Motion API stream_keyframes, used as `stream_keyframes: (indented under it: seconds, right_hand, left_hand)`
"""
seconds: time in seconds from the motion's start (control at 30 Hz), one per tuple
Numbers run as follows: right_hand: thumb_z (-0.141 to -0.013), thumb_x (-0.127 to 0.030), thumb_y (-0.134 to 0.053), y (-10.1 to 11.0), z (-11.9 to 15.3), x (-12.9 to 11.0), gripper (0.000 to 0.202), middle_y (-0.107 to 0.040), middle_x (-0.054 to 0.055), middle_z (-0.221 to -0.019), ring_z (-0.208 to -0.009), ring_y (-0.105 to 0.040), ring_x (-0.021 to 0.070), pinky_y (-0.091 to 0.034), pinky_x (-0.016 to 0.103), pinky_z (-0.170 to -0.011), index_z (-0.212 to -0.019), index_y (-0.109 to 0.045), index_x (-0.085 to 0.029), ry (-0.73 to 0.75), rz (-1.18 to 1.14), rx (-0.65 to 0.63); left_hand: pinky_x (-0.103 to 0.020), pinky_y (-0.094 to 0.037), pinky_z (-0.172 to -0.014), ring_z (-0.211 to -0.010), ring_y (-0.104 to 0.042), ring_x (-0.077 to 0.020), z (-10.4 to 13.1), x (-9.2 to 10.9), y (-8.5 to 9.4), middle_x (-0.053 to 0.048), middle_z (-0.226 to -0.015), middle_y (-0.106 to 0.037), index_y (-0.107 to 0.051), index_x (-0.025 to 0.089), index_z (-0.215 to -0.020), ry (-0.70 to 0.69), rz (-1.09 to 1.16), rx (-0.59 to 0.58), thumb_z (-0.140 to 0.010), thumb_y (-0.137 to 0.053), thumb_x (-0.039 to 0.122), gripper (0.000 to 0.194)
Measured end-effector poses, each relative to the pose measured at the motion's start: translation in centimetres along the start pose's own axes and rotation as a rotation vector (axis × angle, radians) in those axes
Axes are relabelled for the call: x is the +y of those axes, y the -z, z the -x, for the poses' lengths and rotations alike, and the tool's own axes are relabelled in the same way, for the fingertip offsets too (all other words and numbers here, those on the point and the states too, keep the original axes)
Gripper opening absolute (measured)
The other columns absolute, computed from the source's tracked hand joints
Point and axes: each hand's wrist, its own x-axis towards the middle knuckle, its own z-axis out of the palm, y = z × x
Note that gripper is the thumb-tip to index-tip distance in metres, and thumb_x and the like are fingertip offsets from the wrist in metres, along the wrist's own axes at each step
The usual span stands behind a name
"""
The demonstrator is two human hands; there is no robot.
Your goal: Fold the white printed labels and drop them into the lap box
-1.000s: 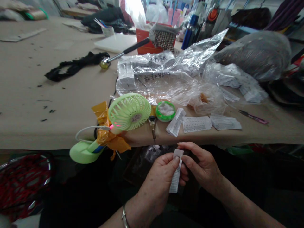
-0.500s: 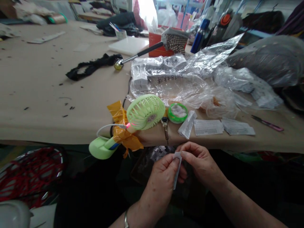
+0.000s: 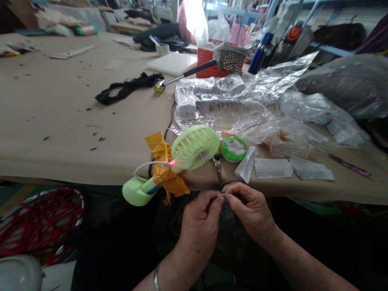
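Low in the centre of the frame, just in front of the tabletop (image 3: 69,135), a small white slip (image 3: 222,195) sits between the fingertips of the left hand (image 3: 200,220) and the right hand (image 3: 253,210). Both pinch it, probably because so thin a piece needs steadying from two sides; most of it is hidden. Printed labels (image 3: 273,168) lie at centre right near the front edge, presumably for a short reach. Orange tape (image 3: 174,184) wraps the handle of the green fan (image 3: 195,146), seemingly to fix it there. The thumbs lie uppermost, tips nearly meeting, fingers curled; the forearms slant inward from the bottom of the frame.
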Motion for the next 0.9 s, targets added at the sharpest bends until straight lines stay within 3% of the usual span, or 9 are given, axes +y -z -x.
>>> stream_keyframes:
  seconds: [0.33,0.9]
  right_hand:
    - [-0.086,-0.025,-0.054,0.1,-0.4,-0.6,0.011,-0.064,0.0,-0.074,-0.069,-0.058,0.012,-0.047,0.022,-0.065,-0.08,-0.062,-0.018,0.151,0.193,0.024]
    - [-0.086,-0.021,-0.054,0.0,-0.7,0.0,0.008,-0.064,-0.001,-0.076,-0.07,-0.058,0.0107,-0.046,0.021,-0.066,-0.083,-0.061,-0.018,0.172,0.186,0.018]
  left_hand:
    - [-0.021,-0.042,-0.06,-0.062,-0.059,-0.014,-0.4,0.2,0.2,0.001,-0.068,-0.067,-0.069,0.021,-0.078,-0.142,-0.115,0.04,-0.083,-0.058,0.02,0.013]
    - [-0.017,-0.041,-0.056,-0.058,-0.056,-0.0098,-1.2,-0.1,0.0,0.003,-0.063,-0.063,-0.066,0.019,-0.077,-0.189,-0.236,0.038,-0.086,-0.054,0.02,0.016]
